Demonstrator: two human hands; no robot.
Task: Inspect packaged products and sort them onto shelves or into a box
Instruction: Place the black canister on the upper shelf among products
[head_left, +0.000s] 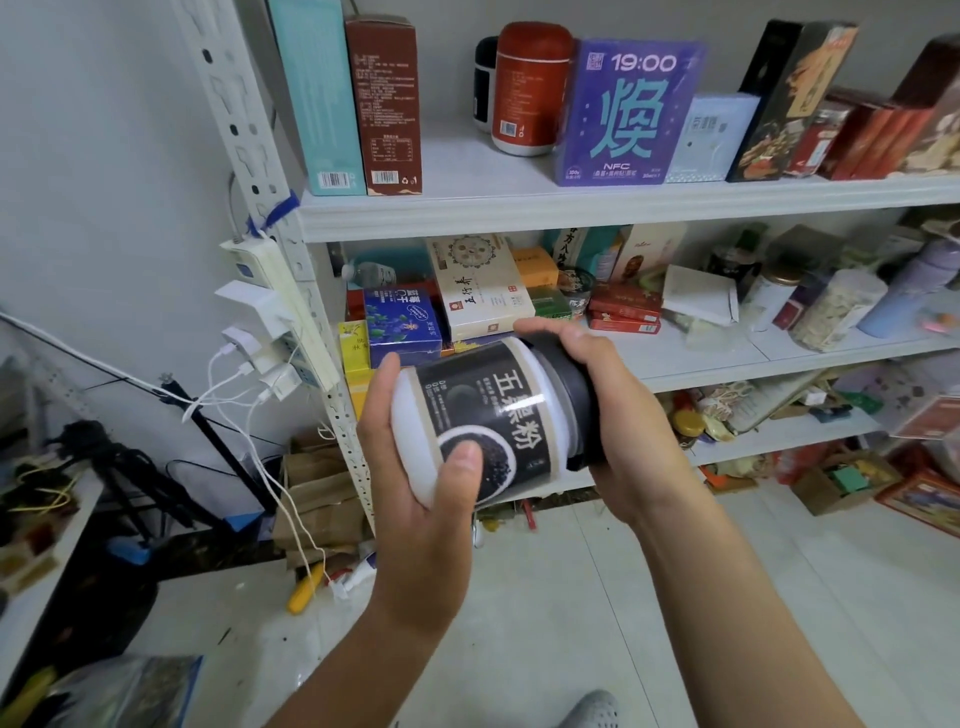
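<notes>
A white plastic jar (488, 410) with a black label and a black lid lies on its side in both my hands, in front of the white metal shelves (571, 208). My left hand (415, 467) grips the jar's white bottom end, thumb across the label. My right hand (613, 415) wraps round the black lid end. The label faces up toward me.
The top shelf holds a teal box (317, 93), a brown box (387, 104), a red canister (530, 88) and a purple box (623, 114). Lower shelves are crowded with packages. A power strip (280, 306) with chargers hangs on the left post. Cardboard boxes (841, 483) sit on the tiled floor.
</notes>
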